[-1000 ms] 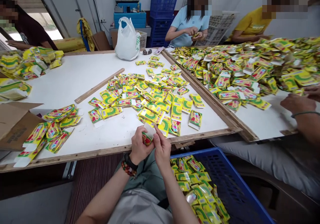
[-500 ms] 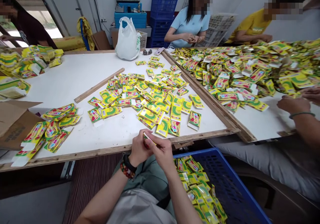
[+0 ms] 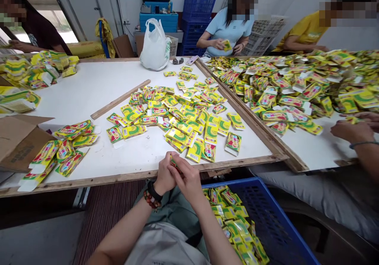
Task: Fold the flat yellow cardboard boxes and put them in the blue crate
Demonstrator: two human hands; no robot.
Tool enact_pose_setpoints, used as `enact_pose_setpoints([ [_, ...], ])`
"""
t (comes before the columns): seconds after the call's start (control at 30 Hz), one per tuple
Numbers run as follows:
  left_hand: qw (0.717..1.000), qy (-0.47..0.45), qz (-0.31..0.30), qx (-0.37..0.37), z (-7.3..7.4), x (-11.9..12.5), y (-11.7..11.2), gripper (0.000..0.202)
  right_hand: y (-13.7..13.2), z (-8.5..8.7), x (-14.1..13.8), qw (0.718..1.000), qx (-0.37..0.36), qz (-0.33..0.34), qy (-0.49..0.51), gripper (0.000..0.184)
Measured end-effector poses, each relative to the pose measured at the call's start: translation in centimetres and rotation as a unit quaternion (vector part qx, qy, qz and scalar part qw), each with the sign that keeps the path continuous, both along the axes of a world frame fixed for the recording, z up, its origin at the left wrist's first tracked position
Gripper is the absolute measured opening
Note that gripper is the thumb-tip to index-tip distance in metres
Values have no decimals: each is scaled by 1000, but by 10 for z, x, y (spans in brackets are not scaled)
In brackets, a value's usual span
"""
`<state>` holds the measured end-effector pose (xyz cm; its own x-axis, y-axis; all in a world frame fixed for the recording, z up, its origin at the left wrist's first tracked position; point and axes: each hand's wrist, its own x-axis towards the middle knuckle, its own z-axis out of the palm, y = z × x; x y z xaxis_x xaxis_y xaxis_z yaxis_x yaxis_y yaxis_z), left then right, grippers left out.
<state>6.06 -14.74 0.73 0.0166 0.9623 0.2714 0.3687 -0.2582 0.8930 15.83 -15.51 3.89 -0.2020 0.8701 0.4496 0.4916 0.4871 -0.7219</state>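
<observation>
While curled inward, left hand (image 3: 164, 175) and right hand (image 3: 188, 182) pinch a sachet (image 3: 175, 164).

This is a packing workshop: wood-framed white tables (image 3: 89, 99) heaped with yellow sachets (image 3: 189, 119) lie ahead of the right hand (image 3: 188, 182), with a blue plastic crate (image 3: 237, 184) just below it and a co-worker (image 3: 229, 32) across the table.

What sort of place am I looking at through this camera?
Probably a small hand-packing workshop: several workers sit around white, wood-edged tables spread with yellow-green printed sachets, and a blue plastic crate below the table edge holds more.
</observation>
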Motion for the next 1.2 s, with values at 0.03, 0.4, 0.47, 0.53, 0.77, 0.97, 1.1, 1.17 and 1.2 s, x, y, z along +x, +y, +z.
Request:
enact_pose_setpoints([
  [0.03, 999, 16, -29, 9, 3, -3, 1, 25, -2, -1, 2, 1000, 11, -5, -7, 36],
  [0.4, 851, 499, 64, -151, 35, -177, 114, 45, -46, -18, 133, 940, -116, -227, -227, 55],
  [0.47, 857, 495, 18, -145, 37, -178, 117, 41, -36, -22, 108, 968, -99, -157, -171, 49],
  [0.53, 861, 488, -52, -133, 42, -166, 107, 40, -22, -19, 73, 985, -83, -86, -121, 47],
  [0.77, 910, 198, -360, -56, 38, -101, 33, 49, -1, 18, 13, 994, -47, 92, -20, 30],
  [0.97, 993, 67, -27, 92, -3, -30, -2, 74, 6, 37, 12, 989, -33, -141, -32, 33],
  [1.1, 997, 29, 54, 49, -7, 5, -9, 74, 18, 42, 15, 979, -168, -61, 95, 36],
  [1.17, 998, 10, 66, 22, -7, 11, -9, 67, 22, 37, 16, 949, -251, 27, 187, 39],
  [1.2, 998, 4, 65, 16, -7, 12, -9, 62, 22, 33, 16, 930, -283, 47, 230, 40],
])
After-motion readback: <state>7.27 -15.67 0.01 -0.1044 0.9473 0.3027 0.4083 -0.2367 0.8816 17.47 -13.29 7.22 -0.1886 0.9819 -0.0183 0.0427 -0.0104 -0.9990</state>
